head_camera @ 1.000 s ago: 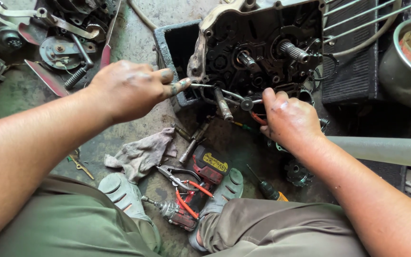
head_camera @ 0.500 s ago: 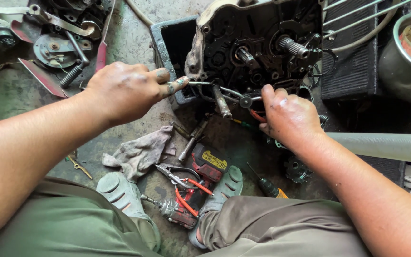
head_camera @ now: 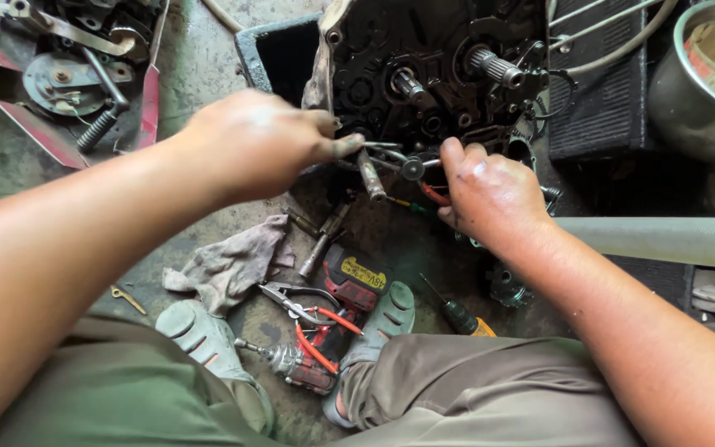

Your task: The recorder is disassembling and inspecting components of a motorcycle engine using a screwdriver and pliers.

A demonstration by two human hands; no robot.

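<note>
A black, greasy engine case [head_camera: 424,74] with exposed shafts stands on the floor in front of me. My left hand [head_camera: 258,145] is closed, its fingertips pinching a thin metal part [head_camera: 386,153] at the case's lower edge. My right hand [head_camera: 486,190] grips a red-handled tool [head_camera: 434,195] just under the same spot, next to a small round gear [head_camera: 412,169]. A short steel shaft [head_camera: 371,176] sticks out between both hands.
Between my feet lie red-handled pliers [head_camera: 312,319], a red and black power driver [head_camera: 333,331] and a screwdriver [head_camera: 457,313]. A dirty rag [head_camera: 229,265] is at the left. Loose metal parts [head_camera: 68,74] sit far left. A steel pot [head_camera: 705,83] and a grey pipe [head_camera: 664,240] are at the right.
The view has shifted slightly lower and closer. Both hands stay at the lower edge of the engine case, with the left fingertips still pinching the thin metal part.
</note>
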